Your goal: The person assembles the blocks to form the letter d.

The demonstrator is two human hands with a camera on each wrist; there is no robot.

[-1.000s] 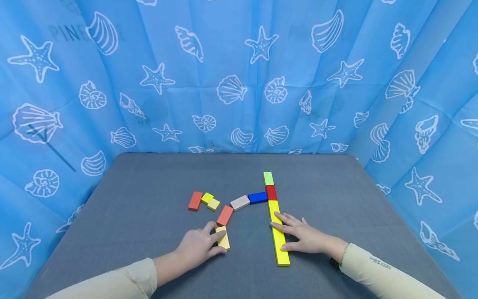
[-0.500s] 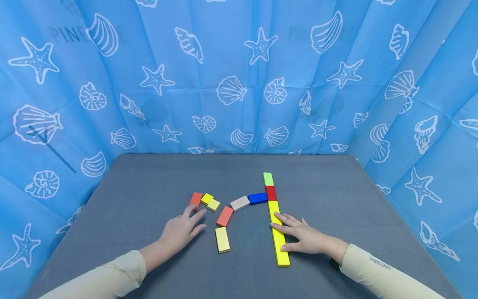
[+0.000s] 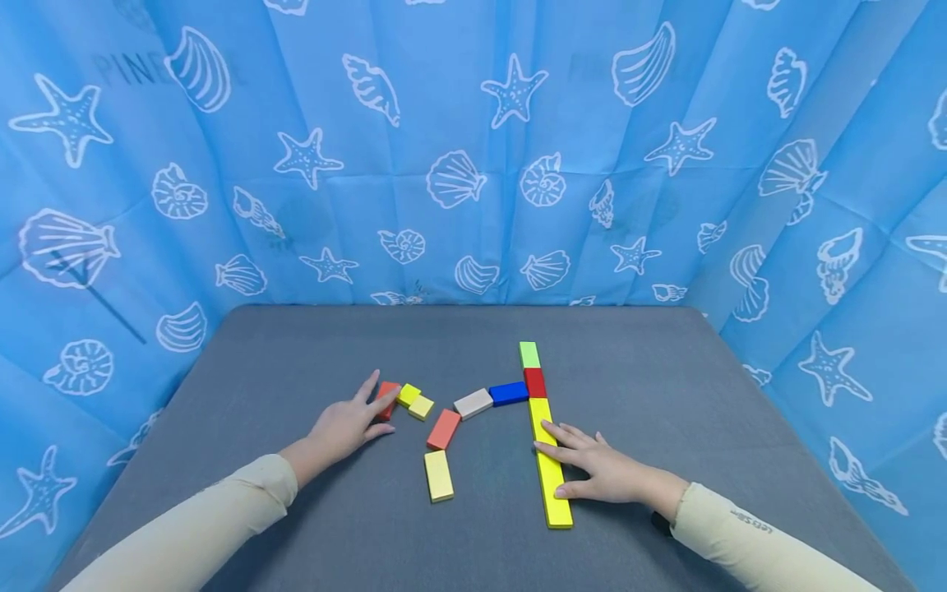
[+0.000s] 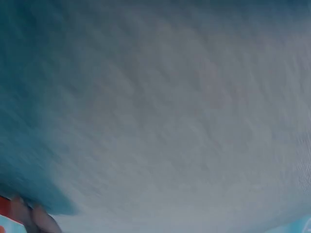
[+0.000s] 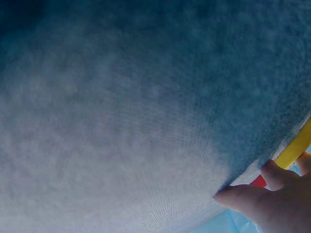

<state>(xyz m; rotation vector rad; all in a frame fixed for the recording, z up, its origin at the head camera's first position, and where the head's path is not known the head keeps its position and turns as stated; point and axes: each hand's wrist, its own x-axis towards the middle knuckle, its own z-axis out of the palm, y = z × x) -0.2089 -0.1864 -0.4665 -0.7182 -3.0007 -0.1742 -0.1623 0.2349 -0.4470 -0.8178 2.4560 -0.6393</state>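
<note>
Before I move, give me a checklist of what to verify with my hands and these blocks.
1. Left hand at the left orange block: ok, spread over it.
2. Right hand on the long yellow strip: ok.
3. Pale yellow block clear of both hands: ok.
4. Blue block meeting the red block: ok.
5. Small yellow pair joined to the middle orange block: not ok, there's a gap.
6. Long yellow strip being one piece: cannot tell.

Your left hand point(image 3: 342, 425) partly hides the leftmost orange block point(image 3: 388, 387); your right hand point(image 3: 602, 469) covers part of the yellow strip point(image 3: 548, 474). The left wrist view's bottom edge crops your fingers point(image 4: 44, 221).
</note>
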